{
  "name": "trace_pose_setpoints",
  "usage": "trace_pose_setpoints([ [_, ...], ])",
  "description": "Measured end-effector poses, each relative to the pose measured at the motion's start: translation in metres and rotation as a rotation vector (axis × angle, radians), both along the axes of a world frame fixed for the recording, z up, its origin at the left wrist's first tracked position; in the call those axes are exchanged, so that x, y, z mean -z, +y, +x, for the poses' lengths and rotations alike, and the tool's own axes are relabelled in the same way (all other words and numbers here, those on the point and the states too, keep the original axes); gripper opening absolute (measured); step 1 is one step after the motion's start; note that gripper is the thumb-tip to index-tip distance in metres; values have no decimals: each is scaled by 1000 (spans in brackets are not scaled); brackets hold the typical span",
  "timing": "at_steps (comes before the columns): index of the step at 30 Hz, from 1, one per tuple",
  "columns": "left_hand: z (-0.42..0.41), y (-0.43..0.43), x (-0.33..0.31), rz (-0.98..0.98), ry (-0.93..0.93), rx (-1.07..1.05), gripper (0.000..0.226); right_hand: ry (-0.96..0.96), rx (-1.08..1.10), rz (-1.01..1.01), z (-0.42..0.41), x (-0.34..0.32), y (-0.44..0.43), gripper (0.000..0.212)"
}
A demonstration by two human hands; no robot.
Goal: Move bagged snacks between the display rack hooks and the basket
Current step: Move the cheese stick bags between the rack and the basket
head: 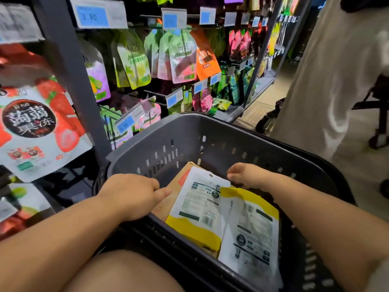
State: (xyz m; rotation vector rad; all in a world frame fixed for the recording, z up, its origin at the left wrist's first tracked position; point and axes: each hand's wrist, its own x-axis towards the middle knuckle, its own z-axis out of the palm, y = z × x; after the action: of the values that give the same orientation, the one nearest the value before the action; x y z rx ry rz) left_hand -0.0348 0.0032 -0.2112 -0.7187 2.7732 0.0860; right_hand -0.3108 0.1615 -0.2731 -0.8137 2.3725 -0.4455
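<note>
A dark grey basket (210,131) sits in front of me below the display rack (69,66). Two yellow-and-white snack bags lie in it back side up, one nearer the left (200,205) and one nearer the right (252,232). They rest on a brown packet (179,186). My left hand (134,194) reaches over the basket's left rim with its thumb on the brown packet, and its fingers are hidden behind the hand. My right hand (246,173) hovers inside the basket just past the left bag's top corner, fingers loosely curled and holding nothing.
Green-and-pink pouches (181,57) and an orange pouch (207,60) hang on hooks behind the basket. A large strawberry jelly bag (35,127) hangs at the left. A person in white (336,81) stands close on the right, beside a wheeled frame (379,123). My knee (117,272) is below the basket.
</note>
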Motion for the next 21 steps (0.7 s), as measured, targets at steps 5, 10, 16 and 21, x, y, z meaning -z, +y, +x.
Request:
trace_pose_setpoints([
  [5, 1, 8, 1, -6, 1, -11, 55, 207, -173, 359, 0, 18, 27, 46],
  [10, 2, 6, -1, -4, 6, -23, 53, 265, -129, 360, -7, 30, 24, 50],
  [16, 1, 2, 4, -17, 2, -17, 55, 252, -42, 337, -11, 40, 18, 26],
  [21, 0, 3, 6, -21, 8, -18, 55, 282, -42, 319, -14, 36, 20, 31],
])
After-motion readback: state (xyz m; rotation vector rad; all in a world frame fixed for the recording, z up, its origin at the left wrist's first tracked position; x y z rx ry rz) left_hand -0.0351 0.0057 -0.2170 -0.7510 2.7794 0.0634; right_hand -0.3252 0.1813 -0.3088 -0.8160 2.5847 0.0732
